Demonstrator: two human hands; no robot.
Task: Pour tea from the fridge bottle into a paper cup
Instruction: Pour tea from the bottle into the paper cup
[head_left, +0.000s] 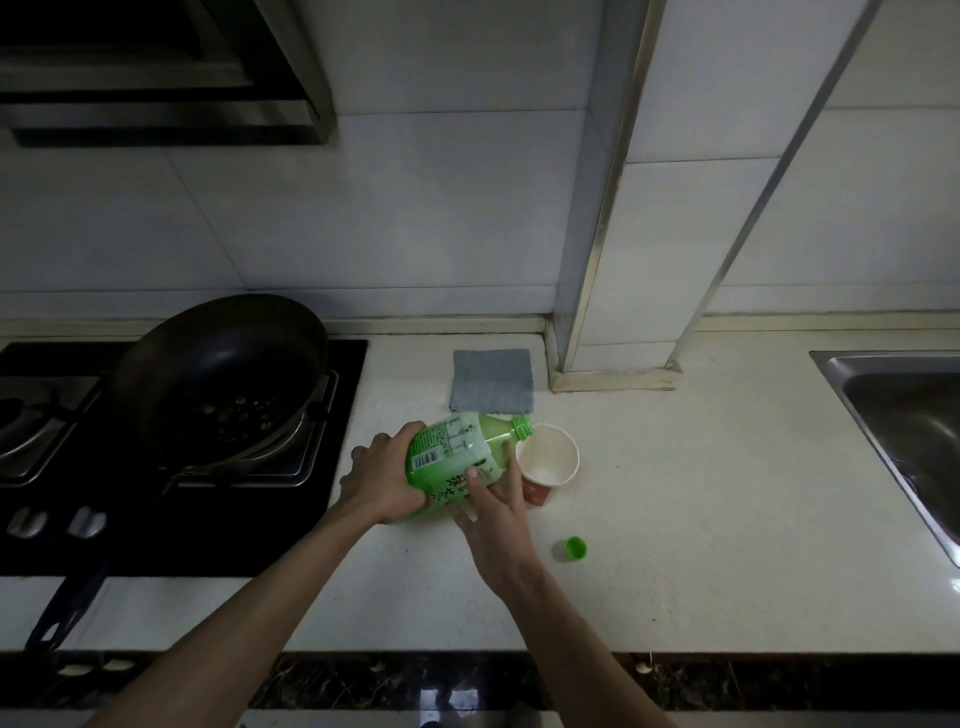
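Note:
A green tea bottle (457, 452) is tilted nearly flat above the counter, its uncapped mouth over the rim of a paper cup (548, 460). My left hand (382, 480) grips the bottle's base end. My right hand (493, 512) holds the bottle's body from the near side, fingers wrapped under it, just left of the cup. The cup has a white inside and a red-orange outside and stands upright on the white counter (675, 519). The green bottle cap (575, 547) lies on the counter near my right wrist.
A dark frying pan (218, 379) sits on the black gas hob (171, 519) at the left, its handle reaching toward the counter's front edge. A grey cloth (492, 380) lies behind the bottle. A steel sink (904, 431) is at the right. A tiled column stands behind.

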